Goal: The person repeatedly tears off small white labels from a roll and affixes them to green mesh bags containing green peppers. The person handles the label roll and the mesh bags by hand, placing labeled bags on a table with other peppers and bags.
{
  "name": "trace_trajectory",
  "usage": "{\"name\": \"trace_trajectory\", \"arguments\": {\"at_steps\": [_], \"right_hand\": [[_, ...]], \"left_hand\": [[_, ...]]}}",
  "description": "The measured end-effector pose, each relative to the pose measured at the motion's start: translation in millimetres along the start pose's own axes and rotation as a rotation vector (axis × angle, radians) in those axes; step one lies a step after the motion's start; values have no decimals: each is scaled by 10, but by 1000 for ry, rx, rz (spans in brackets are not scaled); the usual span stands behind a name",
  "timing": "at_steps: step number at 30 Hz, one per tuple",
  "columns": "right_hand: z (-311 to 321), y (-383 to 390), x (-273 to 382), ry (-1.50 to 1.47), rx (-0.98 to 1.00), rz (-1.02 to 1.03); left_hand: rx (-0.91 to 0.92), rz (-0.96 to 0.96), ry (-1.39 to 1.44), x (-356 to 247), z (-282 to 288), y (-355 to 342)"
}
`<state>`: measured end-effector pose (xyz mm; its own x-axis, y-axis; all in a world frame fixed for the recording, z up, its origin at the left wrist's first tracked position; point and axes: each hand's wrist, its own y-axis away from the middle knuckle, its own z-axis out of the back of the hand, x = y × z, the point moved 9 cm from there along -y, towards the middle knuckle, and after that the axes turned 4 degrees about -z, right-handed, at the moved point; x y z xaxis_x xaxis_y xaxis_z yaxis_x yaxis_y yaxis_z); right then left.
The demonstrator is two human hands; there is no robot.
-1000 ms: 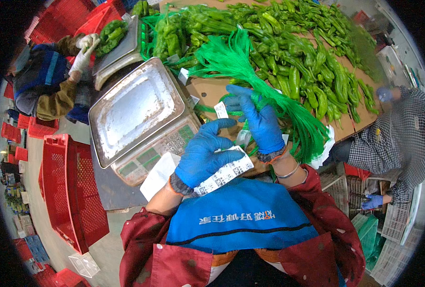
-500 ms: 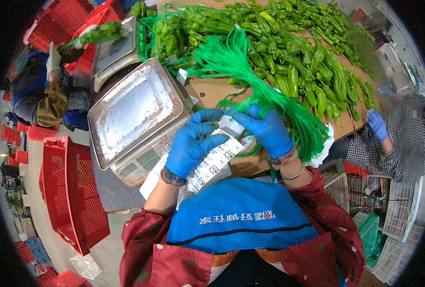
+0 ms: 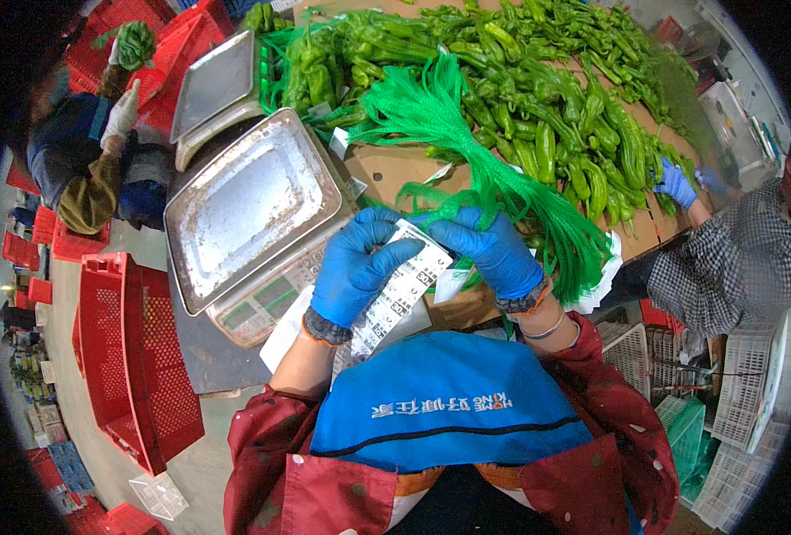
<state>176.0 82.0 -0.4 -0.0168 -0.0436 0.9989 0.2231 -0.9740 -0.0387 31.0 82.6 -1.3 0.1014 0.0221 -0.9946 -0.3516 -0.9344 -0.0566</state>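
My left hand (image 3: 352, 272), in a blue glove, grips a strip of printed white labels (image 3: 393, 303) that hangs down toward my blue apron. My right hand (image 3: 493, 250), also gloved, is closed beside the strip's top, pinching at a loop of green mesh band (image 3: 447, 198); what its fingertips hold exactly is hidden. A bundle of green mesh bags (image 3: 529, 205) trails rightward behind it. Left of my hands stands a weighing scale with a stained steel pan (image 3: 253, 207), and white paper (image 3: 288, 348) lies under my left wrist. Green peppers (image 3: 582, 116) are heaped beyond on brown cardboard (image 3: 386, 174).
A second scale (image 3: 214, 85) stands behind. A co-worker in white gloves (image 3: 83, 169) holds greens at left; another in checked sleeves (image 3: 725, 259) reaches into the peppers with blue gloves. Red crates (image 3: 132, 357) stand at left, pale plastic crates (image 3: 743, 383) at right.
My hands have come together at the label strip's top, which now stands more upright. The left co-worker moved the greens leftward; the right one's hand went up into the peppers.
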Motion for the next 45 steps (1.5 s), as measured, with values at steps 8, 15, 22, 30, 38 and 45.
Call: {"name": "trace_trajectory", "arguments": {"at_steps": [8,15,22,30,38,45], "right_hand": [[-4,-13,-11,-10,37,-76],[-18,-22,43,33,47,4],[-78,-1,62,42,82,-16],[33,3,129,105,-73,-38],[336,-7,164,-59,-227,-110],[114,-78,137,89,-10,-132]], "left_hand": [[-15,43,-2,-18,8,7],[-23,50,-28,-18,13,7],[-50,-39,-99,-24,54,-15],[-153,-92,-106,-146,101,6],[171,355,-9,99,29,169],[148,-124,-90,-398,88,-9]]}}
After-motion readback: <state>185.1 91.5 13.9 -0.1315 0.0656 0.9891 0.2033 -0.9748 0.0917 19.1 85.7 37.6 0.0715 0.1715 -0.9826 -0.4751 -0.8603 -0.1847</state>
